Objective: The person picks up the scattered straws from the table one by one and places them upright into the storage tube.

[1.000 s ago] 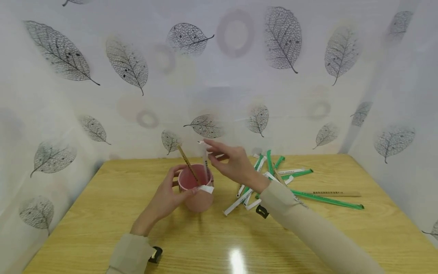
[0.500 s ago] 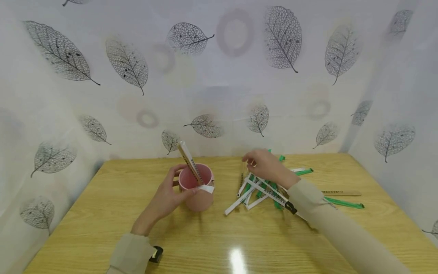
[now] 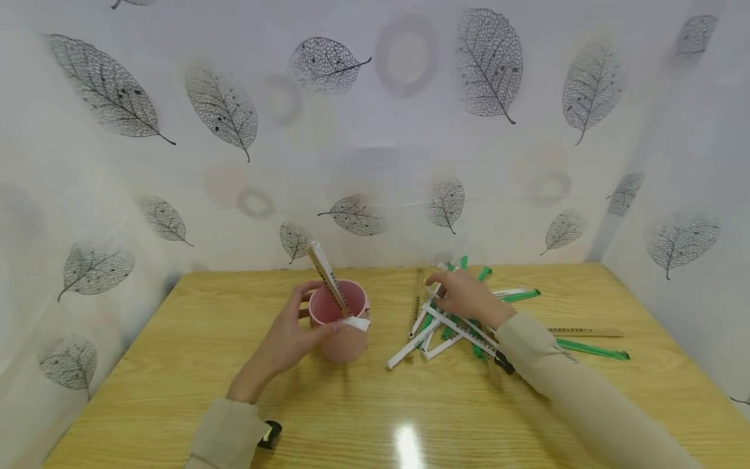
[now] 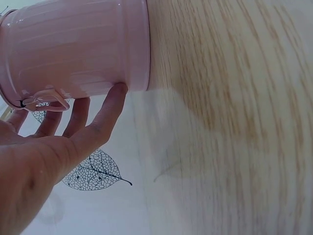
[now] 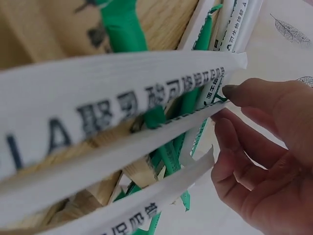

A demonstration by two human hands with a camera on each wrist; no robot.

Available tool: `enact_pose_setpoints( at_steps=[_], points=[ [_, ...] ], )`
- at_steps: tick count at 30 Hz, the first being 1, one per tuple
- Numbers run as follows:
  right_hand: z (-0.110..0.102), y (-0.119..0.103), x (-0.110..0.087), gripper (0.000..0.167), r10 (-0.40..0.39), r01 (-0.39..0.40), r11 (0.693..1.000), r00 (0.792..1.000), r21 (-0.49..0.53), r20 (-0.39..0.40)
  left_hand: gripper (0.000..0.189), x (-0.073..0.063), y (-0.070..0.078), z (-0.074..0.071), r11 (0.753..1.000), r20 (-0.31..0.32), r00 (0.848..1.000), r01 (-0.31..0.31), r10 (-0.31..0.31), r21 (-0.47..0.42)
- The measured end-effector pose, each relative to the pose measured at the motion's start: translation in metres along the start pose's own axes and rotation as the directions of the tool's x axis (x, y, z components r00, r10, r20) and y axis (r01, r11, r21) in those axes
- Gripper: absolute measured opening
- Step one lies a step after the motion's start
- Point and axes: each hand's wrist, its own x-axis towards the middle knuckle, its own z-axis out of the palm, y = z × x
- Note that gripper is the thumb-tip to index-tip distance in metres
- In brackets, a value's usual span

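My left hand (image 3: 287,339) grips a pink pail (image 3: 344,345) by its side, thumb in front and fingers behind. The left wrist view shows a small pink handle (image 4: 51,100) near the palm. Inside the pail lean a brown paper-wrapped straw (image 3: 322,270) and a white one (image 3: 328,268), side by side. A white paper flap (image 3: 355,323) sticks out at the rim by the thumb. Over the straw pile, my right hand (image 3: 471,299) pinches the end of a white paper-wrapped straw (image 5: 112,154) between thumb and forefinger.
Several white, green and brown wrapped straws (image 3: 404,352) lie crossed in a heap under the right hand. A brown straw (image 3: 586,331) and a green one (image 3: 592,349) extend to the right. The wooden table (image 3: 176,365) meets a leaf-patterned sheet (image 3: 375,163) behind.
The right hand has let go of the white straw in the pail, which now leans left beside the brown one. It has moved right to the heap. The left hand keeps holding the pail.
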Motion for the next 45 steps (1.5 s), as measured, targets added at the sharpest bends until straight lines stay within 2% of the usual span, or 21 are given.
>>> enact_pose_setpoints(
  at_steps=[5, 8, 11, 16, 21, 24, 30, 38, 41, 45],
  points=[
    [-0.003, -0.001, 0.0, 0.044, 0.01, -0.008, 0.999, 0.999, 0.031, -0.049, 0.075, -0.001, 0.002, 0.0, 1.0, 0.001, 1.0, 0.005, -0.005, 0.0],
    [-0.009, -0.003, 0.0, 0.047, 0.0, 0.009, 0.997, 0.992, 0.072, -0.129, 0.075, -0.001, 0.002, 0.0, 1.0, 0.002, 1.0, 0.003, -0.003, 0.003],
    [-0.018, -0.008, 0.0, 0.047, -0.028, 0.053, 0.994, 0.973, 0.101, -0.229, 0.075, -0.001, 0.002, 0.0, 1.0, 0.001, 1.0, 0.0, 0.0, 0.004],
    [-0.033, -0.019, -0.001, 0.036, -0.082, 0.141, 0.983, 0.914, 0.121, -0.397, 0.075, -0.001, 0.001, 0.0, 1.0, -0.001, 1.0, -0.004, 0.004, 0.004],
    [-0.044, -0.029, -0.002, 0.03, -0.074, 0.184, 0.97, 0.845, 0.158, -0.53, 0.076, -0.001, 0.001, 0.001, 1.0, -0.004, 1.0, -0.003, 0.003, 0.003],
    [-0.05, -0.035, -0.003, 0.033, -0.084, 0.23, 0.958, 0.796, 0.171, -0.6, 0.076, -0.001, 0.001, 0.001, 1.0, -0.005, 1.0, 0.001, -0.001, 0.006],
    [-0.062, -0.046, 0.001, 0.042, -0.143, 0.366, 0.914, 0.698, 0.178, -0.702, 0.076, -0.001, 0.001, 0.0, 1.0, 0.001, 1.0, 0.006, -0.006, 0.005],
    [-0.071, -0.066, 0.013, 0.038, -0.174, 0.434, 0.886, 0.633, 0.16, -0.755, 0.073, -0.002, 0.001, -0.002, 1.0, -0.009, 1.0, 0.004, -0.004, 0.009],
    [-0.073, -0.074, 0.016, 0.038, -0.18, 0.474, 0.863, 0.608, 0.171, -0.773, 0.073, -0.002, 0.001, -0.001, 1.0, -0.007, 1.0, 0.004, -0.004, 0.004],
    [-0.077, -0.087, 0.021, 0.037, -0.194, 0.532, 0.824, 0.589, 0.196, -0.785, 0.074, -0.002, 0.001, 0.0, 1.0, -0.01, 1.0, 0.003, -0.003, 0.002]
  ],
)
